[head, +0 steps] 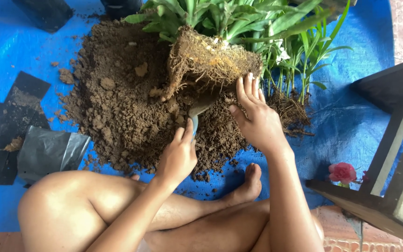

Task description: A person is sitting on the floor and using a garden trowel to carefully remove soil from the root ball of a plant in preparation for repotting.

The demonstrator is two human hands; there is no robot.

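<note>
Spread flat under everything, a blue tarp (5,51) covers the floor, its plastic surface creased and dusted with crumbs of earth. On it sits a broad mound of brown soil (117,93), loose, crumbly and lumpy, with small clods scattered around its edge. At the top of the mound lies a plant clump (239,18) tipped on its side: long, narrow green leaves above, and below them a dense root ball (206,58), still block-shaped, matted with pale, wiry roots and dry earth. Just to its right stand thinner leafy shoots (304,56) with a dark tangle of roots at their base. On the right edge stands a dark, angular wooden frame (388,154), with a pink flower (342,172) beside its foot. On the left lie flat black plastic bags (5,126) and one crumpled grey one (50,151), glossy and wrinkled.

Now the hands: the right hand (257,119) is open, fingers stretched upward and pressed against the lower right side of the root ball. The left hand (178,156) is closed round the handle of a small trowel (197,112), whose grey blade digs in beneath the root ball; the handle looks pale blue, though most of it is hidden. Bare crossed legs fill the foreground.
</note>
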